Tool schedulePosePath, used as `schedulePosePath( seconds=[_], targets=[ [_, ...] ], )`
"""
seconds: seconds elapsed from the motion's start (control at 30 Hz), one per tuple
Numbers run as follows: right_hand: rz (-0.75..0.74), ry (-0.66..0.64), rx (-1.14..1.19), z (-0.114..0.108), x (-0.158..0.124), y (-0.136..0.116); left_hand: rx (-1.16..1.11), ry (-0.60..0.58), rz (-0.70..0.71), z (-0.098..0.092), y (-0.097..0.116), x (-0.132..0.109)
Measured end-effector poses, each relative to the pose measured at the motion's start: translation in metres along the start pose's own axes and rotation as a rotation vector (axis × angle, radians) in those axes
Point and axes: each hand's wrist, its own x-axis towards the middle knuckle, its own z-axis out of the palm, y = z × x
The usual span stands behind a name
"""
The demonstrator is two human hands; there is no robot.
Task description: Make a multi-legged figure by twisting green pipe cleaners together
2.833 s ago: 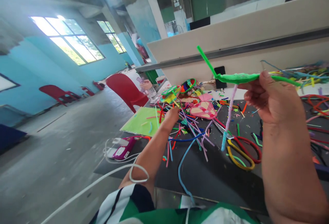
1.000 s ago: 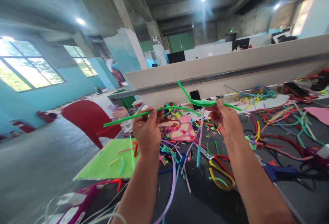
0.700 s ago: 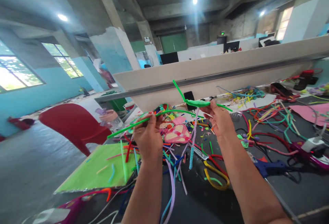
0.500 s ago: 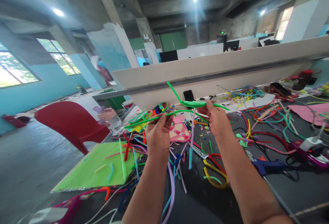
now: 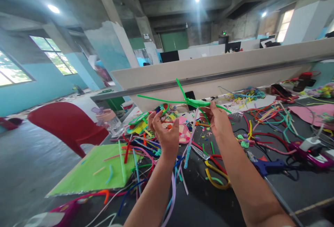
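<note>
My right hand (image 5: 216, 117) pinches several green pipe cleaners (image 5: 161, 99), raised above the cluttered table. One stem points up, another reaches far to the left, and a thicker wrapped green piece lies close to my fingers. From this bundle hangs a lilac pipe cleaner (image 5: 193, 126) with a light blue wrapped end; whether my fingers touch it I cannot tell. My left hand (image 5: 166, 131) is open below the long green stem, fingers apart and holding nothing. Behind it lies a pink piece with darker spots (image 5: 184, 134).
Scissors with yellow and red handles (image 5: 217, 175) lie below my right hand. A green sheet (image 5: 86, 171) is at the left, near a clear bottle (image 5: 112, 121) and a red chair (image 5: 65, 122). A blue glue gun (image 5: 271, 167) and tangled pipe cleaners (image 5: 281, 115) lie to the right.
My left hand has let go of the long green pipe cleaner and opened. That stem now stretches left from the bundle in my right hand. The lilac piece has tilted.
</note>
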Motion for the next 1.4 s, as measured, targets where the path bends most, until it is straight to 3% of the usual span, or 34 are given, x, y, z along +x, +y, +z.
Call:
schedulePosePath(
  seconds=[0.1, 0.2, 0.27, 0.5, 0.67, 0.87, 1.07, 1.13, 1.17, 1.23, 1.3, 1.33, 1.4],
  targets=[
    [-0.030, 0.016, 0.022, 0.001, 0.002, 0.002, 0.131, 0.032, 0.177, 0.003, 0.006, -0.008],
    [-0.047, -0.003, 0.033, 0.005, 0.002, 0.010, 0.231, -0.131, 0.403, 0.009, 0.009, -0.018],
    [-0.040, -0.053, 0.049, 0.011, -0.002, 0.017, 0.277, -0.204, 0.480, 0.012, 0.009, -0.023],
    [0.051, -0.166, 0.037, 0.030, -0.020, 0.029, 0.331, -0.371, 0.472, 0.009, 0.000, -0.020],
    [0.048, -0.128, 0.045, 0.026, -0.016, 0.029, 0.216, -0.300, 0.503, 0.006, 0.002, -0.012],
    [0.024, -0.134, 0.087, 0.027, -0.018, 0.027, -0.052, -0.277, 0.547, 0.003, 0.028, -0.026],
    [0.115, -0.134, 0.029, 0.023, -0.015, 0.021, -0.236, -0.523, 0.583, -0.003, 0.062, -0.040],
    [0.097, -0.115, 0.046, 0.017, -0.011, 0.018, -0.225, -0.492, 0.577, -0.006, 0.063, -0.036],
    [0.073, -0.101, 0.060, 0.014, -0.008, 0.016, -0.209, -0.419, 0.548, -0.008, 0.060, -0.032],
    [0.023, -0.087, 0.092, 0.006, -0.003, 0.011, -0.188, -0.160, 0.386, -0.012, 0.047, -0.019],
    [-0.009, -0.096, 0.121, 0.000, 0.002, 0.004, -0.203, 0.042, 0.075, -0.014, 0.030, -0.002],
    [-0.010, -0.103, 0.132, -0.003, 0.003, 0.001, -0.277, 0.072, -0.125, -0.015, 0.022, 0.006],
    [0.019, -0.124, 0.145, -0.005, 0.004, -0.002, -0.527, -0.087, -0.462, -0.016, 0.012, 0.019]
  ],
)
